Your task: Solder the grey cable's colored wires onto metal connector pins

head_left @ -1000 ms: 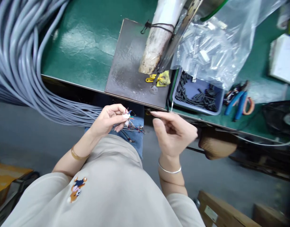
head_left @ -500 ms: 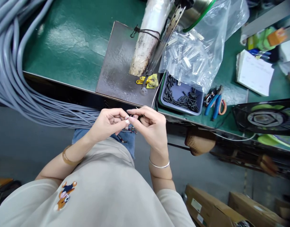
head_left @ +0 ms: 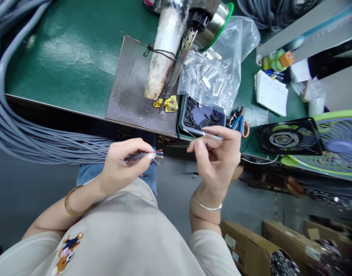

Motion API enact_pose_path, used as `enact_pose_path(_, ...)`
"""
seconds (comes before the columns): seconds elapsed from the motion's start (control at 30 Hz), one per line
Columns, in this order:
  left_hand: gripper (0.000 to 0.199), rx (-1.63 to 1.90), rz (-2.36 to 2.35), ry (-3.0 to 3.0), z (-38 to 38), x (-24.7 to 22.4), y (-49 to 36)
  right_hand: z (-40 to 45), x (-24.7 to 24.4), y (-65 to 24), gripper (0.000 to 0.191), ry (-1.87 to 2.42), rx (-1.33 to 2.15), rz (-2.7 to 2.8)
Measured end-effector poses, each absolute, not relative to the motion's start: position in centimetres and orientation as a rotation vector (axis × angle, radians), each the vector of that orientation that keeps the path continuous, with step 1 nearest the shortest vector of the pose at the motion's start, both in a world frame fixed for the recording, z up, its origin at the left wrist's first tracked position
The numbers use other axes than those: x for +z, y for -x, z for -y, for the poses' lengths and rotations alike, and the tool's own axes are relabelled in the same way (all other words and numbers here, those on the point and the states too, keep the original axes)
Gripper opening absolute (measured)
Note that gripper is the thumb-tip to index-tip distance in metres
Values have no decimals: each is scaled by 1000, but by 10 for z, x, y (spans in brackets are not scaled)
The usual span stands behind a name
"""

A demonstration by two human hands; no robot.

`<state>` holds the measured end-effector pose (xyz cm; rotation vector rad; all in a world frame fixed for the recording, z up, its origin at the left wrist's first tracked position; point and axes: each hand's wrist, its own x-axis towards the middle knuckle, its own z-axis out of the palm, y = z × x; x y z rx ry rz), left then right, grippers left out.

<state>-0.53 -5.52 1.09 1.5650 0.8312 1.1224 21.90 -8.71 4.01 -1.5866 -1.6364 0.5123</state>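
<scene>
Pinched in my left hand (head_left: pixel 125 163) is the end of a grey cable (head_left: pixel 135 156), and thin coloured wires (head_left: pixel 159 154) fan out past the fingertips. My right hand (head_left: pixel 220 155) hovers apart from it, at the table edge in front of a bluish tray (head_left: pixel 199 111) of short black tubes (head_left: pixel 190 117). Its fingers are loosely bent and spread, with nothing visible between them. Above my lap, partly hidden by the left hand, are more cable ends (head_left: pixel 155 161).
A soldering iron (head_left: pixel 176 65) is tied to a white roll (head_left: pixel 161 57) over a dark board (head_left: pixel 130 84). A bag of clear parts (head_left: pixel 210 76), pliers (head_left: pixel 237 122), a notepad (head_left: pixel 270 94) and a black fan (head_left: pixel 289 138) stand to the right. Grey cables (head_left: pixel 49 143) hang at left.
My right hand has left the left hand and moved right, towards the tray, its fingers spreading. The cable's coloured wires now show beyond my left fingertips. The view has shifted to the right.
</scene>
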Motion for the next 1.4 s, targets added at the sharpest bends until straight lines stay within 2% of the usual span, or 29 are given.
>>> enact_pose_path(0.13, 18, 946, -377, -1975, 69, 29, -8, 66, 50, -267, 11, 1955, 467, 1797)
enact_pose_path(0.2, 23, 828, -253, -2063, 77, 28, -15, 47, 42, -285, 18, 2128, 169, 1780)
enact_pose_path(0.27, 23, 744, -268, -1996, 81, 21, -18, 26, 27, -297, 13, 2273, -86, 1741)
enact_pose_path(0.33, 20, 748, -437, -1818, 79, 10, -16, 5, 11, -301, 12, 2327, -136, 1691)
enact_pose_path(0.47, 8, 897, -772, -1198, 64, -10, 5, -28, -7, -297, 11, 2159, -35, 1617)
enact_pose_path(0.63, 22, 1014, -927, -669, 47, -20, 34, -37, -5, -294, 17, 2065, 29, 1684)
enact_pose_path(0.8, 23, 1054, -952, -585, 41, -22, 46, -10, 3, -301, 17, 2023, -102, 1798)
enact_pose_path(1.07, 22, 1043, -949, -605, 39, -21, 39, 24, 8, -301, 14, 1777, -70, 1861)
enact_pose_path(1.4, 20, 989, -939, -664, 43, -20, 31, 17, -4, -314, 12, 1829, 105, 1909)
